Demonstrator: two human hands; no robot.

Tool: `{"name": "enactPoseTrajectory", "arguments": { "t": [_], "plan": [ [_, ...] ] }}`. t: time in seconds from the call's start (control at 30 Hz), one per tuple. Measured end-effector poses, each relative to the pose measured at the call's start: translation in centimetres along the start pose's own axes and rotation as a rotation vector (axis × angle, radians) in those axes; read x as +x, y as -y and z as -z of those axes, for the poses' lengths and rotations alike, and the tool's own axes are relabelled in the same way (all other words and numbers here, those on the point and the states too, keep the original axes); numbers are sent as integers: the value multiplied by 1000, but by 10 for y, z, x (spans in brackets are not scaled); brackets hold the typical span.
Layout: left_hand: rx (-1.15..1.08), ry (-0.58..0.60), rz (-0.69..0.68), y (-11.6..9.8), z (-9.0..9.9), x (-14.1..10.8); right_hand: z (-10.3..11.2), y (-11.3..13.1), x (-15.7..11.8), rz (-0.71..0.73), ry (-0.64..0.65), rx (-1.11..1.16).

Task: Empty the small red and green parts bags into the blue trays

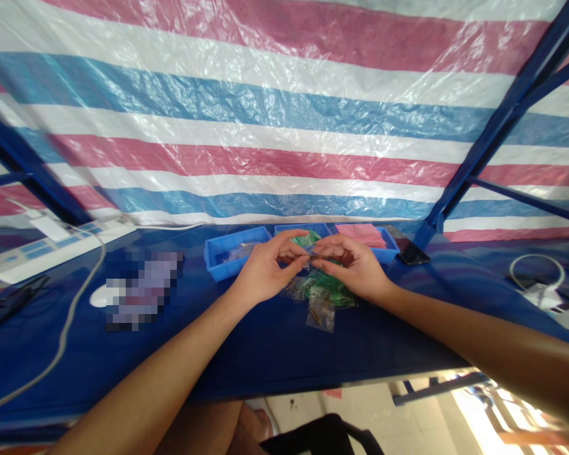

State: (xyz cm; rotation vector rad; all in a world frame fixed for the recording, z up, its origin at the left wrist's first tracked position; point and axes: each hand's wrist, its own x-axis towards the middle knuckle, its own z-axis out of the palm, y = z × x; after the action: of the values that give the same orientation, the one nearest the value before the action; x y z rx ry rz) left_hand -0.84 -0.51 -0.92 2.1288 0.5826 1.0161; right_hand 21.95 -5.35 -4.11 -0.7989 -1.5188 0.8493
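Note:
My left hand point(271, 266) and my right hand point(355, 265) meet fingertip to fingertip above the middle of the blue table. Each is closed in a pinch, and the small thing between them is too tiny to make out. Below the hands lies a pile of small clear and green plastic bags point(329, 287). One clear bag point(320, 311) at the front of the pile holds thin brownish pieces. Behind the hands stand a blue bin with clear bags point(220, 256), a middle blue bin point(301, 228) with green material, and a right blue bin point(387, 253) with pink sheets point(360, 235).
A white power strip point(52, 249) with a cable lies at the left, near a white round object point(108, 294) and a blurred-out item. A dark phone point(413, 253) lies right of the bins. White chargers point(545, 294) lie far right. Striped sheeting hangs behind.

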Motion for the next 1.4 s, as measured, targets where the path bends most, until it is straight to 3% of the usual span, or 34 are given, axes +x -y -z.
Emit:
{"name": "enactPoseTrajectory", "arguments": {
  "t": [0.2, 0.37, 0.57, 0.77, 0.97, 1.17, 1.4],
  "plan": [
    [96, 11, -47, -2, 1, -2, -1, 1, 4, -81, -37, 88],
    [359, 33, -262, -8, 3, -4, 2, 3, 6, -146, -72, 158],
    [446, -4, -416, -8, 7, -1, 4, 7, 5, -193, -50, 131],
    [383, -13, -284, -13, 8, -1, 2, 16, 4, -134, -3, 47],
    [287, -27, -121, -13, 2, -3, -1, 14, 4, -160, -14, 144],
    [421, -22, -323, -7, 4, -4, 3, 10, 4, -198, -71, 168],
    [411, -47, -367, -9, 7, -1, 0, 15, 1, -167, -22, 60]
  ]
}}
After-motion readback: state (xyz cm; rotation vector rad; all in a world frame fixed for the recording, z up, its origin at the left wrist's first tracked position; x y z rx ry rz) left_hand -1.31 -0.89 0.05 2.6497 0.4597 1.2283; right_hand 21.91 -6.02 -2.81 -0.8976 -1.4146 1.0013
